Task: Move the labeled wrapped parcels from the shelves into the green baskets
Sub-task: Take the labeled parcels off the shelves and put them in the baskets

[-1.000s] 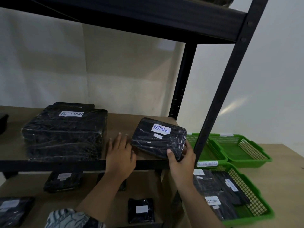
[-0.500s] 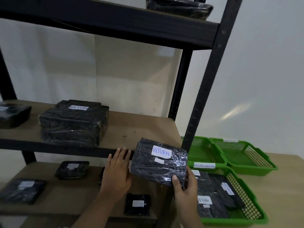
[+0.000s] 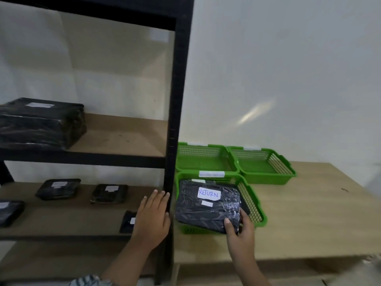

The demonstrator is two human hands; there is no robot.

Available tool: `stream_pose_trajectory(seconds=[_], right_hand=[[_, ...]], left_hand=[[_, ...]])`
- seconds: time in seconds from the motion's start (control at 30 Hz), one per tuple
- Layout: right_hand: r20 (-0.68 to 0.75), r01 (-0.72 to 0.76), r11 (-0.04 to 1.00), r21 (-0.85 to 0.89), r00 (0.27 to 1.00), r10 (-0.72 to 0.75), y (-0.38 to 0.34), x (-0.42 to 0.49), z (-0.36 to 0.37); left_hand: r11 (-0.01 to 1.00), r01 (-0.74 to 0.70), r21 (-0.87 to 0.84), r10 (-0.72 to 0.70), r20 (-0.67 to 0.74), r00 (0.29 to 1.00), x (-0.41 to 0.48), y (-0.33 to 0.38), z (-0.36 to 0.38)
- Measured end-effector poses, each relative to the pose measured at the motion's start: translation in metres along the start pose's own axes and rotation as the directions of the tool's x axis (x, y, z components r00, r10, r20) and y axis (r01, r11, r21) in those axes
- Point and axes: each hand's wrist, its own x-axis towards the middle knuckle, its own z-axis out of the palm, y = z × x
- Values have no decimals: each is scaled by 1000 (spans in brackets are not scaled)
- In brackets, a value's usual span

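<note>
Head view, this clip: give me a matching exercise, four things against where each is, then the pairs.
Things:
1. RETURN parcel
2. large parcel
3. left hand
4. far right basket

Places:
A. beside the black shelf post
B. on the wooden table, nothing seen inside
C. held over the near green basket
D. on the upper wooden shelf

Pairs: 1-C, 2-D, 3-A, 4-B

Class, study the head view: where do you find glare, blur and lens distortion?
Head view: glare on the RETURN parcel wrapping and a bright streak on the wall; the shelf parcels' labels are blurred; the shelf post bows from wide-angle distortion.
</note>
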Motion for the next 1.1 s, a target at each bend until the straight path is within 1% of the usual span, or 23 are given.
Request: stream_pose_trajectory(seconds=[0.17,0.27,0.4,0.63,0.77,0.87,0.93,1.1], right_hand=[[-39,-85,992,-89,996,81,17,19,-46],[-54,-101,991,-84,994,97,20,34,-59],[-48,-125,989,-82,991,121,23,62,-59],[-40,-138,982,-126,990,134,29,128,-27],[-11,-159,978,-133,987,159,29,175,-5],[12,-165,974,-155,986,169,30,211,15],[23,-166,974,-154,985,172,29,232,28],[62,-175,970,-167,980,187,33,282,63]], left_hand=[[999,-35,-26,37,81,996,-2,50,24],[998,-55,-1,55,109,993,5,65,33],[999,-39,-25,42,140,989,29,71,45],[999,-38,-34,44,181,983,102,60,82],[997,35,-66,-19,229,973,149,56,103],[997,64,-42,-52,255,965,182,49,118],[997,73,-19,-66,242,968,203,43,129],[982,189,-17,-180,234,956,236,27,148]])
